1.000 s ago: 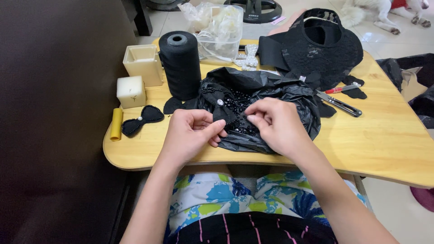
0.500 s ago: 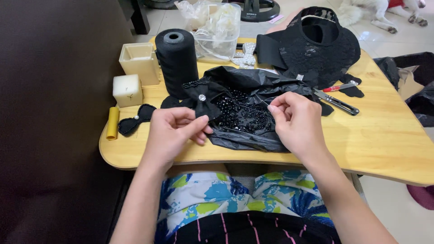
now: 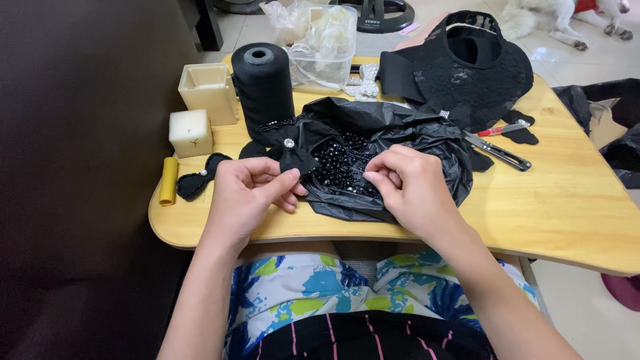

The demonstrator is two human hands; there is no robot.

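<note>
My left hand (image 3: 250,190) pinches a small black fabric bow (image 3: 291,155) with a shiny stone at its middle, at the left edge of a black plastic bag (image 3: 400,137). The bag lies open on a small wooden table (image 3: 567,200) and holds many black beads (image 3: 337,163). My right hand (image 3: 408,187) rests on the bag's front part, fingers pinched together on something thin, probably a needle, pointing into the beads. A thread cannot be made out.
A large black thread cone (image 3: 263,87) stands behind the bow. Left of it are two cream boxes (image 3: 207,83), a yellow roll (image 3: 168,180) and another black bow (image 3: 200,179). Behind the bag lie a black lace hat (image 3: 477,63), snips (image 3: 497,150) and a clear bag (image 3: 320,33).
My hands have moved apart a little. The left hand has shifted left with the bow; the right hand has dropped lower onto the bag by the beads.
</note>
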